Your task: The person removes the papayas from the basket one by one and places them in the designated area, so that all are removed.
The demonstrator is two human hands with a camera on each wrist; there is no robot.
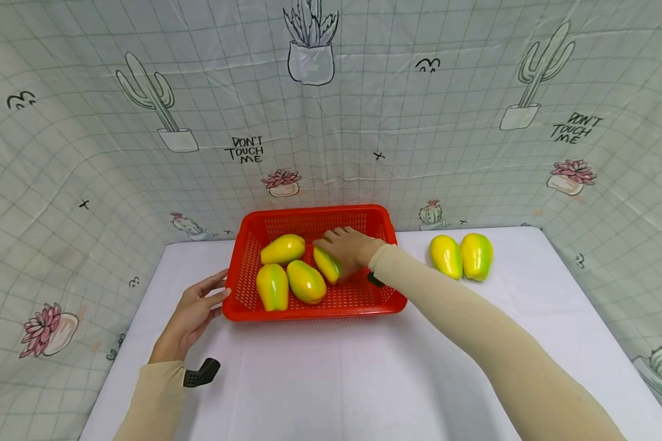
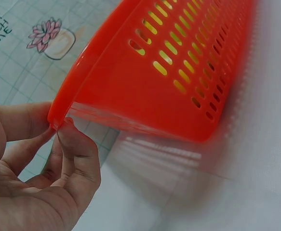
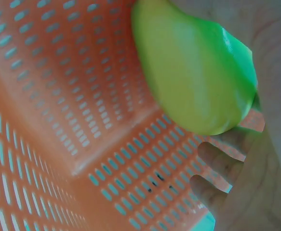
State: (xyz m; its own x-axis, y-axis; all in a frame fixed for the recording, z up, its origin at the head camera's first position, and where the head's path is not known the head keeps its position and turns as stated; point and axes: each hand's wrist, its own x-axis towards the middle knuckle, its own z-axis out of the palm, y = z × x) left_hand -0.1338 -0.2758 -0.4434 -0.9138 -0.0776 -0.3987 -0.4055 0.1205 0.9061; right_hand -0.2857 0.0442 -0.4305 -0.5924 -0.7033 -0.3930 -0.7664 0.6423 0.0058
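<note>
A red plastic basket (image 1: pixel 314 315) with slotted walls stands near the back of the table. My left hand (image 1: pixel 193 312) pinches its left rim between thumb and fingers, as the left wrist view shows at the basket's corner (image 2: pixel 145 96). Inside the basket, my right hand (image 1: pixel 349 246) grips a yellow-green mango (image 1: pixel 327 264), its palm and fingers covering part of the fruit. That mango (image 3: pixel 193 72) fills the top of the right wrist view, above the basket floor. Beside it in the basket lie an upper mango (image 1: pixel 283 249), a lower left mango (image 1: pixel 273 286) and a middle mango (image 1: pixel 306 282).
Two more mangoes, one (image 1: pixel 446 256) next to the other (image 1: pixel 477 256), lie on the white tabletop (image 1: pixel 320 380) right of the basket. A printed grid cloth (image 1: pixel 353 110) hangs behind the table and along both sides.
</note>
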